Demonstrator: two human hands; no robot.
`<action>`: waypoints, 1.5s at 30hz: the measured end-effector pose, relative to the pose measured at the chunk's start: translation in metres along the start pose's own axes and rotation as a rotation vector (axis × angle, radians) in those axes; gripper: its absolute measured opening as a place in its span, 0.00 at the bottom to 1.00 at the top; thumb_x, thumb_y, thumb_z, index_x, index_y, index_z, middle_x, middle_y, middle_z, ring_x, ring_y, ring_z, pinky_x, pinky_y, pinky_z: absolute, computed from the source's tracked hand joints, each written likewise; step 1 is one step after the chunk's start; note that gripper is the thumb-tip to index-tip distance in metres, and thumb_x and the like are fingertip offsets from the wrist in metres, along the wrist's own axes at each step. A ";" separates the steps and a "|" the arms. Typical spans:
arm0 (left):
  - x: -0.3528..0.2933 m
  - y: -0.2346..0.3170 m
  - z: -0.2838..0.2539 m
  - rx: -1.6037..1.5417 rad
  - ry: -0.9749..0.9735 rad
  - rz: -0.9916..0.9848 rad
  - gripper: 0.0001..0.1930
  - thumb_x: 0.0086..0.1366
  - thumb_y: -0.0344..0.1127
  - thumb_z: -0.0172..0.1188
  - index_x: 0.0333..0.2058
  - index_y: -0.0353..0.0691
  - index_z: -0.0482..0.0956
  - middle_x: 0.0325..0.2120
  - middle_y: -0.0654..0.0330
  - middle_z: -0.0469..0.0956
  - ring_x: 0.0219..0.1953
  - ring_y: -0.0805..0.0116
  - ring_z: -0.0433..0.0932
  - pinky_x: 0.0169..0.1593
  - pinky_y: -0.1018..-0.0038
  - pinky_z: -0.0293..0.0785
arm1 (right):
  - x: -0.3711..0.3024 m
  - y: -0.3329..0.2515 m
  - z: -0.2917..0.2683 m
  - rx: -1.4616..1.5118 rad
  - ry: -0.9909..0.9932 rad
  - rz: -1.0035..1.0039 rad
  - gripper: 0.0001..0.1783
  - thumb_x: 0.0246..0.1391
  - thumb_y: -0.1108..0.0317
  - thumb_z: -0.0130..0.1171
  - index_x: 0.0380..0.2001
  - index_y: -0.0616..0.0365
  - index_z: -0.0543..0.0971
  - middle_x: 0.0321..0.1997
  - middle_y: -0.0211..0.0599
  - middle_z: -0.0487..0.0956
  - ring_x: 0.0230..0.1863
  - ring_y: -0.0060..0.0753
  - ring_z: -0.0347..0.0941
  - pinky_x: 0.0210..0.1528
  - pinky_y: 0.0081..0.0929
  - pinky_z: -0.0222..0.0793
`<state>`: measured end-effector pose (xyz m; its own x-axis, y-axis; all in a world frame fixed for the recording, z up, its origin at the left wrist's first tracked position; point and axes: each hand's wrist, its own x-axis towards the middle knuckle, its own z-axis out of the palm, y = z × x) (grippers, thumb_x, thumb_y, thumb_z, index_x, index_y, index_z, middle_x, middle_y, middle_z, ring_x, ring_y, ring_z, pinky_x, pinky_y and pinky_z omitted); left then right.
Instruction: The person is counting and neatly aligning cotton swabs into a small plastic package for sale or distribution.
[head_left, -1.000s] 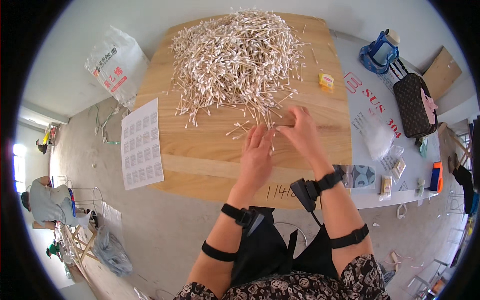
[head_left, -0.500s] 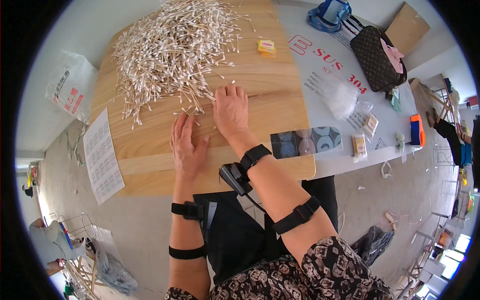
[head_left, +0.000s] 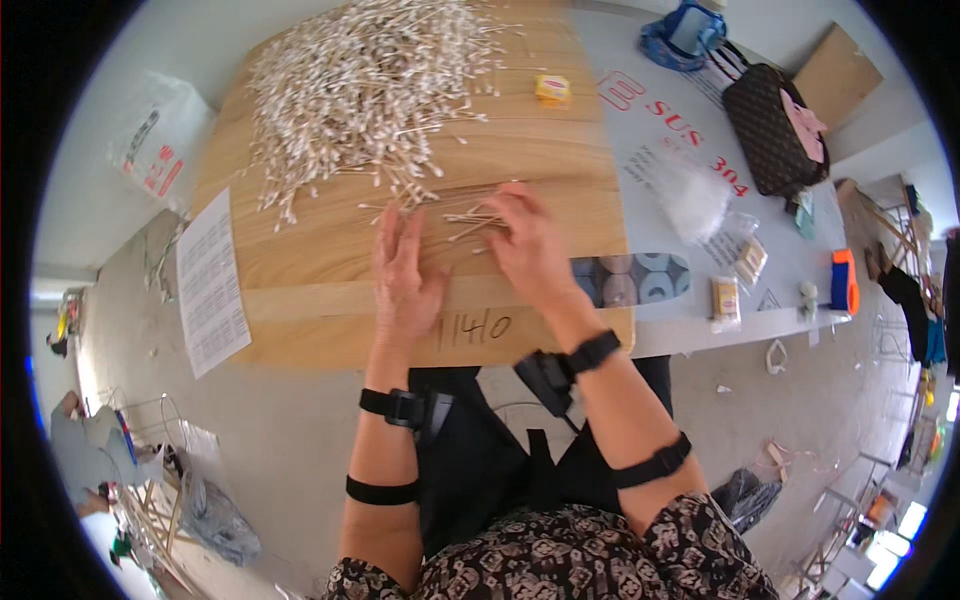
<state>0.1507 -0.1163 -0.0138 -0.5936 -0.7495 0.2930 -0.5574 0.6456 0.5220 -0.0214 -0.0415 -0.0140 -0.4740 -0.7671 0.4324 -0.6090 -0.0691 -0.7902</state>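
A large heap of cotton swabs with white tips covers the far left of the wooden tabletop. My left hand lies flat, fingers stretched, its fingertips at loose swabs along the heap's near edge. To its right, my right hand is bent, with its fingers and thumb around the ends of a small fanned bunch of cotton swabs. The bunch sticks out leftward, low over the wood or on it. Motion blurs this hand somewhat, and its palm side is hidden. Black straps circle both forearms.
A small yellow packet lies beyond my right hand. Left is a printed sheet. On the grey surface at right are a patterned strip, clear plastic bags, small packs of swabs, an orange-and-blue object and a brown bag.
My right hand has moved right and nearer me, away from the heap, with a few swabs now at its fingers. My left hand has shifted slightly right. The view has moved a little.
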 end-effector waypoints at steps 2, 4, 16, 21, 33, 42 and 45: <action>-0.004 0.005 -0.002 -0.165 0.025 -0.040 0.37 0.52 0.24 0.63 0.63 0.42 0.64 0.67 0.47 0.54 0.68 0.46 0.55 0.65 0.61 0.60 | -0.011 -0.002 -0.016 -0.123 0.066 0.013 0.17 0.40 0.79 0.60 0.39 0.60 0.77 0.44 0.48 0.74 0.47 0.54 0.69 0.49 0.46 0.67; -0.013 0.002 -0.006 -0.198 0.058 -0.066 0.35 0.51 0.22 0.63 0.60 0.40 0.66 0.65 0.47 0.57 0.67 0.45 0.55 0.65 0.60 0.59 | -0.023 -0.012 -0.031 -0.227 0.027 0.040 0.17 0.39 0.79 0.61 0.38 0.61 0.76 0.42 0.46 0.74 0.45 0.54 0.69 0.46 0.46 0.67; 0.018 0.031 0.012 0.000 0.019 -0.014 0.11 0.50 0.27 0.65 0.34 0.44 0.80 0.36 0.59 0.73 0.43 0.52 0.69 0.46 0.60 0.66 | -0.037 -0.018 -0.034 -0.227 -0.139 0.022 0.06 0.41 0.79 0.61 0.26 0.59 0.76 0.31 0.40 0.72 0.37 0.48 0.69 0.39 0.40 0.68; -0.001 0.045 0.004 -0.118 -0.066 0.119 0.08 0.49 0.27 0.63 0.29 0.44 0.78 0.34 0.63 0.73 0.41 0.54 0.69 0.44 0.60 0.64 | -0.043 -0.020 -0.038 -0.254 -0.099 0.035 0.06 0.41 0.78 0.61 0.25 0.59 0.75 0.30 0.41 0.72 0.35 0.49 0.70 0.37 0.42 0.68; -0.014 0.051 0.005 -0.202 -0.115 0.134 0.08 0.45 0.26 0.66 0.26 0.42 0.79 0.31 0.62 0.74 0.39 0.56 0.70 0.46 0.63 0.67 | -0.007 0.009 -0.054 -0.684 -0.146 0.289 0.04 0.52 0.71 0.56 0.30 0.59 0.74 0.33 0.45 0.75 0.35 0.52 0.75 0.34 0.46 0.72; -0.019 0.057 0.005 -0.225 0.011 0.112 0.16 0.44 0.24 0.66 0.35 0.42 0.79 0.40 0.58 0.75 0.44 0.52 0.71 0.49 0.61 0.68 | -0.037 -0.014 -0.051 -0.170 -0.328 0.043 0.04 0.46 0.75 0.59 0.27 0.60 0.75 0.34 0.45 0.75 0.37 0.55 0.74 0.37 0.43 0.72; -0.022 0.053 0.003 -0.178 -0.062 0.155 0.15 0.44 0.24 0.66 0.34 0.41 0.79 0.39 0.59 0.75 0.43 0.52 0.71 0.48 0.61 0.68 | -0.038 -0.015 -0.055 -0.036 -0.197 0.181 0.07 0.44 0.77 0.60 0.29 0.61 0.75 0.34 0.45 0.74 0.36 0.56 0.73 0.37 0.43 0.70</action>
<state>0.1319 -0.0654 0.0049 -0.7014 -0.6298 0.3338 -0.3496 0.7120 0.6089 -0.0296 0.0236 0.0053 -0.4464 -0.8746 0.1895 -0.5492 0.1006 -0.8296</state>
